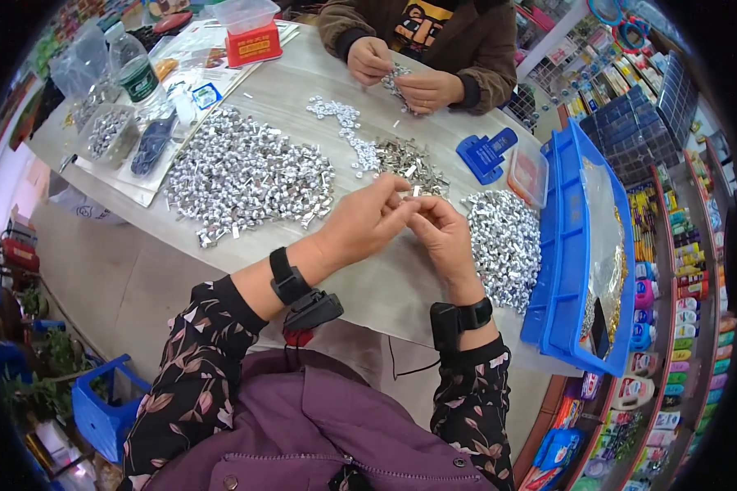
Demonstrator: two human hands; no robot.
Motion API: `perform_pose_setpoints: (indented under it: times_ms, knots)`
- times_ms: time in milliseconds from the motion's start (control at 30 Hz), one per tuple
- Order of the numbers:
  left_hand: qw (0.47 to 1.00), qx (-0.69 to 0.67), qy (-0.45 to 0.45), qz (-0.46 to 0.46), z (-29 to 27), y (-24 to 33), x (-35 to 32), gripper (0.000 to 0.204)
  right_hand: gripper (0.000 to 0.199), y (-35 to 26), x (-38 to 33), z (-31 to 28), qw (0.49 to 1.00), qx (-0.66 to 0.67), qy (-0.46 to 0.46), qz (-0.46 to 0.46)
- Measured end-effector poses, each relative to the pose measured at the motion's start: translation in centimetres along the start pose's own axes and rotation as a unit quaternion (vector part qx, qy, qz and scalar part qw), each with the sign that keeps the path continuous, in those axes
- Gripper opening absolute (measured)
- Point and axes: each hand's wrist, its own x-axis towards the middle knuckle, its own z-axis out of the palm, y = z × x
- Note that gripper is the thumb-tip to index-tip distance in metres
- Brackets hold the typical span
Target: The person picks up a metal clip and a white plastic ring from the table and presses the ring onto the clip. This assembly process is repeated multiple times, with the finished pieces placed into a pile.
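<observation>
My left hand [368,219] and my right hand [445,241] meet over the table, thumbs and fingers pinched together. A small silver piece [418,191] shows at the fingertips; most of it is hidden. Just beyond lies a loose heap of thin metal clips [413,161]. Left of my hands spreads a large pile of small silver pieces [250,172]. Beside my right hand is another pile of small shiny silver parts [504,245]. A trail of flat white-silver discs [344,119] runs toward the far side.
Across the table [295,78], another person's hands [409,80] hold small silver parts. A blue tray [561,245] stands at right, near a blue plastic scoop-like piece [487,154] and a clear box [529,172]. At far left are a bottle [139,78], a red box [252,45] and a tub [108,132].
</observation>
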Motion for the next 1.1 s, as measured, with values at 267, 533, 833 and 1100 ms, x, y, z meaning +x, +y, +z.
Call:
perform_pose_setpoints:
  times_ms: [267,533,833,1100]
  knots:
    - [0.997,0.072,0.003,0.011,-0.3,-1.1,0.1,0.024,0.015,2.2,0.8,-0.6,0.999,-0.05,-0.006,0.006]
    - [0.992,-0.032,-0.015,-0.123,-1.0,-0.4,0.8,0.022,0.014,2.3,1.0,0.8,0.996,-0.082,0.02,-0.041]
    - [0.9,0.432,0.056,-0.029,-8.2,1.0,1.3,0.019,0.025,1.4,1.3,-1.2,0.906,-0.392,0.048,-0.151]
    - [0.87,0.492,-0.014,0.013,-3.8,-1.9,2.7,0.017,0.021,1.8,1.7,0.5,0.825,-0.52,0.099,-0.196]
